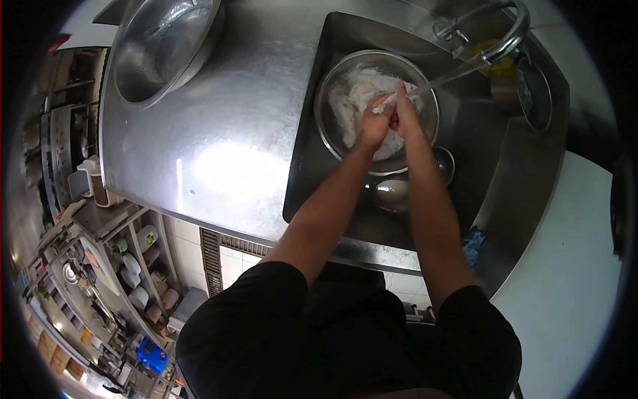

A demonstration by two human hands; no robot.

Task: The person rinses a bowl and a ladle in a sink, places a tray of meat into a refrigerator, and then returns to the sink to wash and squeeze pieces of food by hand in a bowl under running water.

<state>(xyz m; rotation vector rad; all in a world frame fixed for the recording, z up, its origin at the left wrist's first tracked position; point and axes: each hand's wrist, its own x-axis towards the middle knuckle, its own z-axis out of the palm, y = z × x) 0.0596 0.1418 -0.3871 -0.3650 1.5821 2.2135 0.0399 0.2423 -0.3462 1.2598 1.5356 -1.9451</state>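
Observation:
A round metal bowl [323, 133] sits in the sink, holding pale, wet, soft-looking white pieces [352, 100] whose kind I cannot tell. Over it, my left hand [376, 126] and my right hand [407, 118] are pressed together with fingers curled around a white piece [385, 104]. Part of that piece shows between the fingers; the rest is hidden. From the curved faucet [515, 40], a stream of water [455, 71] runs down to my hands.
The dark sink [478, 146] also holds rounded metal ware [392, 195] below the bowl. A large metal basin [166, 53] rests on the steel counter [252, 86] at left. A blue cloth [473, 246] lies at the sink's right front edge. A metal pot [535, 93] stands beyond.

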